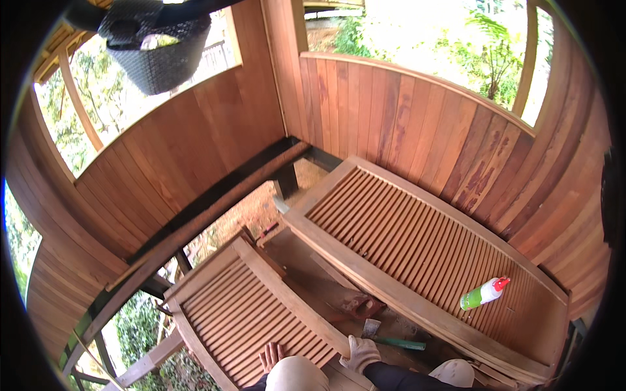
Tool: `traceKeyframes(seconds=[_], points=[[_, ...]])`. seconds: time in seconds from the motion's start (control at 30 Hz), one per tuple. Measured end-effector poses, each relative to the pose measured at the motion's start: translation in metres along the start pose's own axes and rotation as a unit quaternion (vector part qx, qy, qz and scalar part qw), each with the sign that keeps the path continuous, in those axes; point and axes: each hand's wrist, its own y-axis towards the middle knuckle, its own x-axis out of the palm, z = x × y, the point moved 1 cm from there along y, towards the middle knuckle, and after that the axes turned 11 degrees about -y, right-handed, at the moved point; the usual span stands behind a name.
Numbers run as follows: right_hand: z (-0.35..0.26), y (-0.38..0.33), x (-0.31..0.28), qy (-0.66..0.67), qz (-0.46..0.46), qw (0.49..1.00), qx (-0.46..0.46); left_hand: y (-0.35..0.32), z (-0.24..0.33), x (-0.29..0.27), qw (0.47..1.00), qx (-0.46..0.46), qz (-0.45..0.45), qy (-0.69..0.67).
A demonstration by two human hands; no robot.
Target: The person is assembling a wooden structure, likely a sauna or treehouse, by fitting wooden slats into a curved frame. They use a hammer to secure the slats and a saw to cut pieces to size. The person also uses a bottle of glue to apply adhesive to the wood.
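Observation:
A slatted wooden shutter panel (244, 306) lies in front of me. My left hand (270, 357), bare, rests with fingers spread on its slats, partly hidden by my knee. In a pale work glove, my right hand (360, 354) is closed around the near end of the panel's right frame rail. Just right of that glove lies a tool with a flat metal head and a green handle (401, 343). A larger slatted panel (398, 228) lies to the right. On it a white and green glue bottle (482, 294) with a red cap rests on its side.
Plank walls (404, 117) with window openings enclose the corner. A dark beam (215, 208) runs along the left, with ground and plants visible below through gaps. A brown wooden hand plane-like block (362, 306) sits between the panels. A woven dark basket (160, 62) hangs at upper left.

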Motion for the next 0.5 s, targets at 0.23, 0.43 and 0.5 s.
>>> traceKeyframes(seconds=[0.23,0.43,0.5], points=[[0.003,0.014,0.021,0.013,0.067,0.997,-0.021,0.042,-0.021,-0.024,0.998,0.034,-0.052,0.010],[0.008,0.003,-0.024,0.029,0.024,0.986,0.164,0.086,-0.011,-0.083,0.910,-0.070,-0.380,-0.153],[-0.026,-0.026,-0.017,0.075,0.057,0.971,0.219,0.081,-0.004,-0.115,0.822,-0.193,-0.492,-0.211]])
